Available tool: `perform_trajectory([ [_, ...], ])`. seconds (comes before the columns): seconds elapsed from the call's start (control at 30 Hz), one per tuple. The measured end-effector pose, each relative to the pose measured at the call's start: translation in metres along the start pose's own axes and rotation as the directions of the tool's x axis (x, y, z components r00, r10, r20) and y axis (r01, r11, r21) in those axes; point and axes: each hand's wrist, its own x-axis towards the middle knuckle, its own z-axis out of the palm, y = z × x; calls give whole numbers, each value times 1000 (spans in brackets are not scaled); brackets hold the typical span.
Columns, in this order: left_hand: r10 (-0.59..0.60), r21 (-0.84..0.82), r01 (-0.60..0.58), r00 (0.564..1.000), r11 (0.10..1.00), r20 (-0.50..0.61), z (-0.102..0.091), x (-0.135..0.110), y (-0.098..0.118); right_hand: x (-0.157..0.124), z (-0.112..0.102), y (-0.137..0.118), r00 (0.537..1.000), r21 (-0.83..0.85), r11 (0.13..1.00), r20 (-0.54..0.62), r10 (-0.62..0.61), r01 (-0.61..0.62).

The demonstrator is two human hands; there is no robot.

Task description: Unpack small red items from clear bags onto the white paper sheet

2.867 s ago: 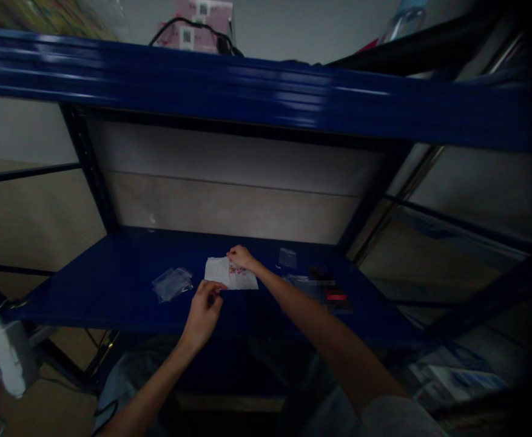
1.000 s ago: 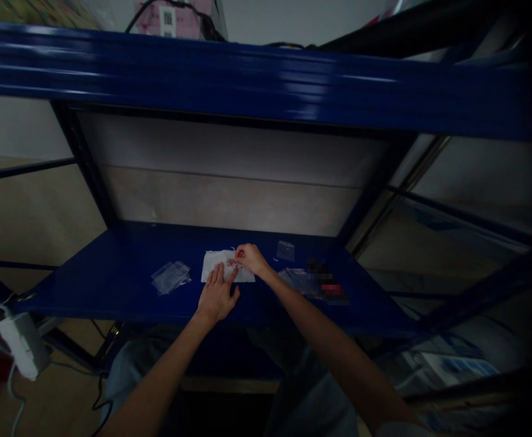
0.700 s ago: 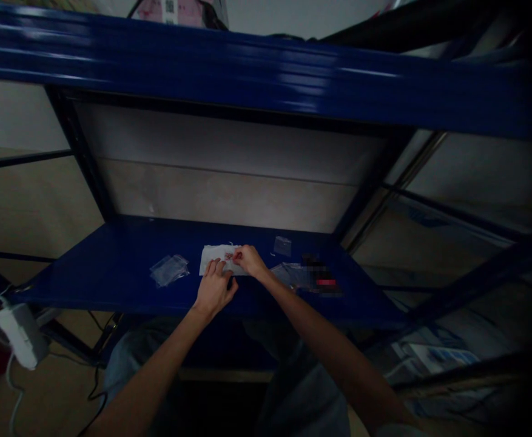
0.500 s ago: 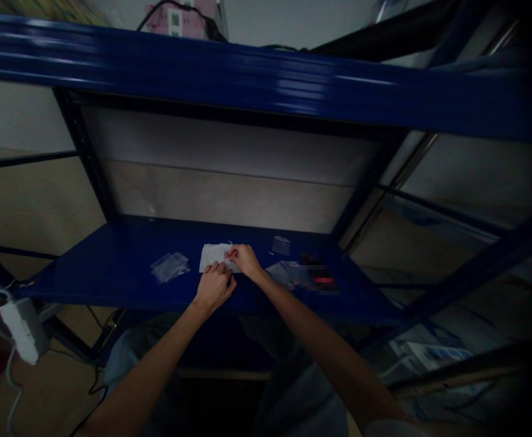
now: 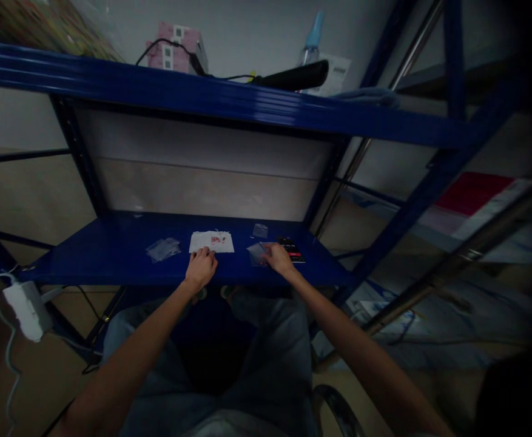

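Observation:
A white paper sheet [image 5: 212, 241] with small red bits on it lies on the blue shelf [image 5: 111, 258]. My left hand [image 5: 201, 269] rests at the sheet's near edge, fingers curled against the shelf. My right hand [image 5: 277, 257] lies to the right, on a clear plastic bag [image 5: 257, 253], its fingers bent over it. Just beyond that hand sits a small dark packet with a red stripe [image 5: 292, 250]. A smaller clear bag [image 5: 260, 230] lies behind them.
A crumpled clear bag [image 5: 163, 249] lies left of the sheet. The upper shelf [image 5: 229, 100] carries a pink box [image 5: 175, 48], a black device [image 5: 293, 76] and a spray bottle [image 5: 313, 37]. A white power adapter [image 5: 24, 311] hangs at lower left. My knees are under the shelf.
My right hand left the red bits on the sheet and moved right onto the clear bag. My left hand slid back to the sheet's near edge. The view pulled back and tilted up.

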Motion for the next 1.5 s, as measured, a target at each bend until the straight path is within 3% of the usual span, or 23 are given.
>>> perform_trajectory([
  [0.13, 3, -1, -3, 999, 1000, -39, 1, -20, -2, -19, 6, 4, 1000, -19, 1000, 18, -8, 8],
  [0.33, 30, -73, -34, 998, 997, -58, 1, -57, -4, -14, 11, -3, 998, -20, 998, -31, -53, 52],
  [0.6, 118, -264, -117, 993, 957, -12, -27, -128, 30, -5, 21, -20, 996, 39, 998, -80, -36, 39],
  [0.77, 9, -419, -4, 1000, 908, 11, -34, -157, 35, -10, 19, -35, 967, 178, 981, -252, -29, 75],
  [0.93, -78, -577, 65, 997, 814, 2, -31, -160, 26, 2, 4, -51, 909, 397, 902, -416, 10, 172],
  [1.03, -106, -677, 57, 994, 733, -30, -34, -162, 22, 1, -7, -69, 897, 610, 766, -429, 104, 203],
  [1.1, -116, -732, 42, 992, 680, -50, -38, -163, 23, -18, -8, -87, 915, 800, 565, -360, 181, 203],
  [1.2, -155, -815, 56, 987, 577, -43, -45, -164, 26, -77, 2, -118, 983, 990, 138, -60, 174, 36],
  [1.3, -194, -910, 153, 977, 386, 82, -50, -162, 28, -148, 22, -140, 957, 954, -167, 270, 110, -250],
  [1.4, -150, -943, 243, 965, 225, 213, -49, -162, 28, -193, 39, -145, 861, 849, -266, 498, 107, -457],
  [1.5, -118, -937, 294, 954, 186, 276, -43, -164, 27, -202, 48, -141, 826, 830, -198, 549, 126, -522],
])
